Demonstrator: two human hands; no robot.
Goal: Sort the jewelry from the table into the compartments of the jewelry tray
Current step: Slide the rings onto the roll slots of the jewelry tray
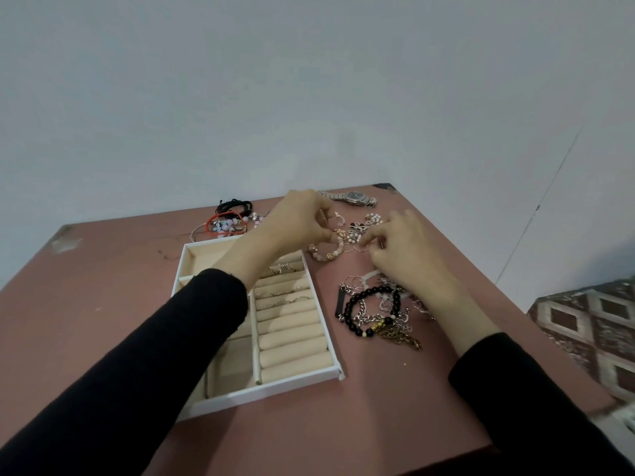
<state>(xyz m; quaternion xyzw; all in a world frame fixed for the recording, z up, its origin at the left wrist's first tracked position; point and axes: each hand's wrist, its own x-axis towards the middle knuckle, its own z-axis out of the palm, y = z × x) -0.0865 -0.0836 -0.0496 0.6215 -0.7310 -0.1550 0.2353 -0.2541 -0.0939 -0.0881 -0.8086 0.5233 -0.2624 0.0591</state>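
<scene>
A white jewelry tray (264, 388) with cream lining and ring rolls lies at the table's left middle; several rings sit in its upper rolls. My left hand (295, 221) reaches over the tray's far end, its fingers curled and pinching a small gold piece (338, 232) above a pink beaded bracelet (328, 252). My right hand (402, 249) is to the right, fingertips pinching a thin ring (360, 248) on the table. Loose earrings and pearl pieces (364, 226) lie between the hands.
A heap of chains with a black bead bracelet (374, 310) lies under my right wrist. A silver watch (354, 198) lies at the far edge. Red and black cord bracelets (228, 218) sit behind the tray. Patterned fabric (591, 331) is beyond the table's right edge.
</scene>
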